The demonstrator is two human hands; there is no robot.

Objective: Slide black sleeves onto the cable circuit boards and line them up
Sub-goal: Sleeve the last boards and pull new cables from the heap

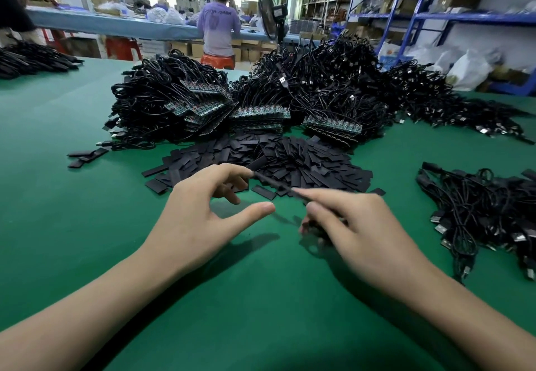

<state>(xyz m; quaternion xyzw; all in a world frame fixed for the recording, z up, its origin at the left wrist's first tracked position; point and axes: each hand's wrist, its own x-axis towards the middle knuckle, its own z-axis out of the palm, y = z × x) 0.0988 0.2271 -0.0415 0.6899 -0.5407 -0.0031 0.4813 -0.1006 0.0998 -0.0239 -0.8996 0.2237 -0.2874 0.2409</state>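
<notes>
Near the frame's centre, 1 thin flat black sleeve (pixel 278 185) is held slantwise above the green table top (pixel 72 211). Its lower-right end is pinched between thumb and forefinger of the right hand (pixel 356 225), which is blurred. Its upper-left end is touched by the forefinger tip of the left hand (pixel 200 214); the thumb is spread wide, and whether the fingers grip cannot be told. Just behind, a heap of loose black sleeves (pixel 290 153) is spread, with bundled black cables bearing green circuit boards (pixel 261 116) stacked beyond

green table (pixel 58 126) | blue shelving (pixel 417 16) right | fan (pixel 268 13) | bright ceiling lights
</notes>
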